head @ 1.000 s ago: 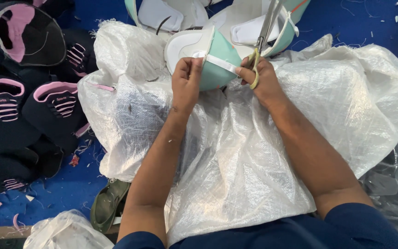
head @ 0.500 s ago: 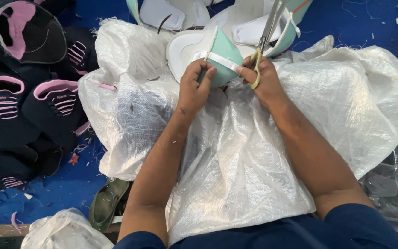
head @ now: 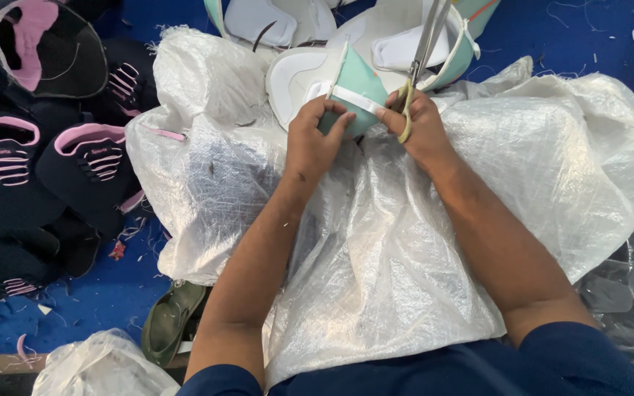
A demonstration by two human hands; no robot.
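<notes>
left hand [head: 315, 139]: fingers curled, gripping the mint-green shoe upper [head: 357, 99] from its near side, thumb on the white strap across it
right hand [head: 418, 126]: clenched through the yellow handles of the scissors [head: 421, 55], blades pointing up and away, fingertips touching the upper's right edge
upper location: held over the far edge of the white woven sack [head: 405, 235] covering the lap
behind: more white and mint uppers [head: 405, 37] piled just past the hands
left side: black-and-pink uppers [head: 45, 154] stacked on the blue floor [head: 104, 293]
near left: olive sandal [head: 170, 330] beside the sack
</notes>
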